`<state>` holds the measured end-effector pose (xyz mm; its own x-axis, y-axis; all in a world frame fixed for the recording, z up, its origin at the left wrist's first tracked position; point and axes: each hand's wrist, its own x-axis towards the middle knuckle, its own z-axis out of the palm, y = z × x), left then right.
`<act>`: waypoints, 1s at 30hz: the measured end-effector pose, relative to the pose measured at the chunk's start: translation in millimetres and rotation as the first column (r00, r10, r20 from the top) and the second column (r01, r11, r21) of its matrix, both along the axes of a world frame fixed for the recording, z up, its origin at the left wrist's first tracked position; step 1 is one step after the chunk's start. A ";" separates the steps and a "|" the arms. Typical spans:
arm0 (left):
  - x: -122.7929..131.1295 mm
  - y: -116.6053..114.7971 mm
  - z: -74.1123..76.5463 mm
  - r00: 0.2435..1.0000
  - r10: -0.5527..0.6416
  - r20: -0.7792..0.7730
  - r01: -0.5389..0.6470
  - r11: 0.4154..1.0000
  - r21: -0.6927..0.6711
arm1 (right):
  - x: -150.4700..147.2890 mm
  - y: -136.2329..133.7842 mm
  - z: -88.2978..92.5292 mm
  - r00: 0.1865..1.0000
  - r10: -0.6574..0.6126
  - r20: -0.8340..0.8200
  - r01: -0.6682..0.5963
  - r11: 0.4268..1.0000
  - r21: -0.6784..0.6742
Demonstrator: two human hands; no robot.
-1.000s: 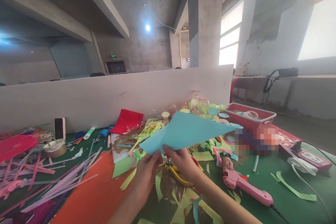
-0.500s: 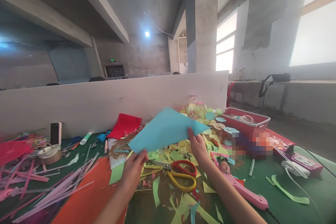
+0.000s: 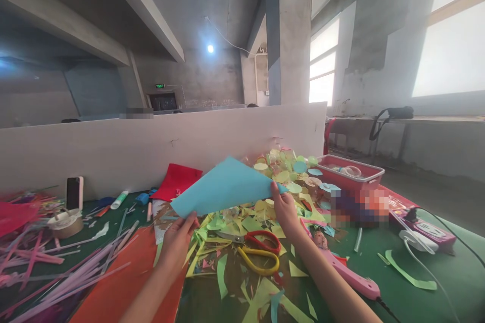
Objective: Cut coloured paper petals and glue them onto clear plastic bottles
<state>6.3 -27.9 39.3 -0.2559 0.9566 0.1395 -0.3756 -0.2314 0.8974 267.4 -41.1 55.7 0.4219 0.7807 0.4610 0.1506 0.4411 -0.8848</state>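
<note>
A light blue sheet of paper (image 3: pixel 227 186) is held up above the table, its top coming to a point. My left hand (image 3: pixel 182 234) pinches its lower left edge between thumb and fingers. At the right corner, my right hand (image 3: pixel 283 206) grips the same sheet, thumb on the near face. Below the paper lie scissors (image 3: pixel 261 252) with one red and one yellow handle, blades partly apart, on a scatter of green and yellow paper scraps (image 3: pixel 223 272). Beneath my left forearm lies an orange sheet (image 3: pixel 125 277).
A pink glue gun (image 3: pixel 352 275) rests by my right forearm. Further right are a power strip (image 3: pixel 428 232) and a red basket (image 3: pixel 352 179). Pink and clear strips (image 3: pixel 76 277) lie left, near a phone (image 3: pixel 74 193) and a paste cup (image 3: pixel 66 223). A white partition (image 3: pixel 113 146) stands behind.
My left hand has moved left with its edge of the blue paper, and the sheet looks wider and lower on that side. My right hand keeps its corner. The view has shifted slightly.
</note>
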 end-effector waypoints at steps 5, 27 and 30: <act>-8.5 2.7 -1.3 1.000 0.005 -0.009 -0.005 1.000 0.002 | -2.6 -4.2 2.3 0.997 0.073 -0.005 -0.073 0.997 -0.014; -19.9 9.0 4.3 0.998 0.059 0.014 -0.059 0.998 -0.011 | -6.5 -4.9 4.4 0.996 0.059 -0.060 -0.063 0.996 -0.060; -23.0 8.7 5.4 0.999 0.039 0.004 -0.039 0.999 -0.004 | -7.4 -3.9 3.3 0.996 0.068 -0.052 -0.070 0.996 -0.051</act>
